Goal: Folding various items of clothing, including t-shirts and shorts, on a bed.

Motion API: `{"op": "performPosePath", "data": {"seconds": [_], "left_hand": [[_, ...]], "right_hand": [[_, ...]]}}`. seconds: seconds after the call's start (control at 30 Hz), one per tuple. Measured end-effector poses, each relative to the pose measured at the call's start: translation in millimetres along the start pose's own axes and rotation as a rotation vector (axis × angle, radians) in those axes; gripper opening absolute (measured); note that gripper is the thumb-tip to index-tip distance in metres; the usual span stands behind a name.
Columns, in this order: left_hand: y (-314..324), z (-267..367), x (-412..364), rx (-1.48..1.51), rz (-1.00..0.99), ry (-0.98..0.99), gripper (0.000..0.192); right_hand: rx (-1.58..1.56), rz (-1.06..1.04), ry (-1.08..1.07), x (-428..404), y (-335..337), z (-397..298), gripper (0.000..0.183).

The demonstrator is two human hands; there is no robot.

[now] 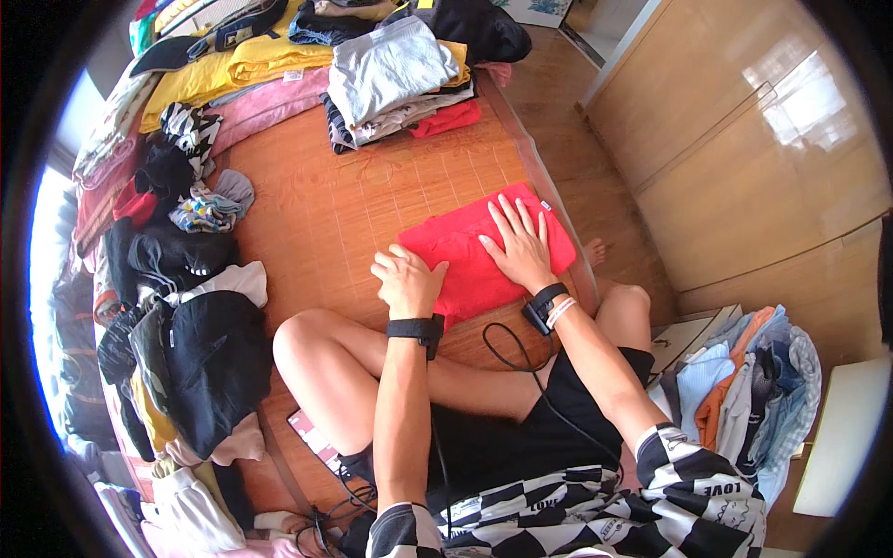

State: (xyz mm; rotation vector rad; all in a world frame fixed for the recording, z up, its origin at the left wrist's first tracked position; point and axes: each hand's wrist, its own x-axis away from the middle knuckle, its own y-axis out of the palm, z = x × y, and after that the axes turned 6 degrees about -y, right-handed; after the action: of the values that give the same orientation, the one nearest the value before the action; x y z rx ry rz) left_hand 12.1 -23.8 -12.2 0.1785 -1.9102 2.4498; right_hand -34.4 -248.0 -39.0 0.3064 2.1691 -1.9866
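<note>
A red folded garment (464, 268) lies flat on the woven sleeping mat (314, 188) in front of my crossed legs. My right hand (520, 244) rests palm down on its right part, fingers spread. A small white tag shows at its far right corner. My left hand (410, 279) is at the garment's left edge, with the fingers curled and the thumb near the cloth. The underside of that hand is hidden, so I cannot tell whether it pinches any fabric. Both wrists wear black straps.
A stack of folded clothes (394, 77) sits at the far side of the mat. Loose clothes (216, 363) are heaped along the left. Upright folded clothes (739, 390) fill a container at the right, near a wooden cabinet (753, 160). A black cable (506, 359) loops by my right wrist.
</note>
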Motion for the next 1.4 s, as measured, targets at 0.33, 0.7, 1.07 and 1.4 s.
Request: {"op": "performPosePath", "data": {"seconds": [0.33,0.7,1.07,1.4], "left_hand": [[17.1,-1.8,-17.9,0.348,-0.173,0.064,0.081],[-11.9,4.9,-20.3,0.412,-0.437,-0.017,0.088],[-24.7,-3.8,-38.8,0.802,-0.311,-0.100,0.075],[-56.9,34.8,0.1,1.028,-0.320,0.333,0.085]], "right_hand": [[0.006,0.032,0.023,5.5,0.5,0.6,0.071],[-0.030,0.039,0.047,-0.3,0.7,-0.4,0.070],[0.030,0.123,0.181,4.2,9.9,-24.7,0.070],[0.037,0.041,0.240,13.3,22.1,-64.1,0.070]]}}
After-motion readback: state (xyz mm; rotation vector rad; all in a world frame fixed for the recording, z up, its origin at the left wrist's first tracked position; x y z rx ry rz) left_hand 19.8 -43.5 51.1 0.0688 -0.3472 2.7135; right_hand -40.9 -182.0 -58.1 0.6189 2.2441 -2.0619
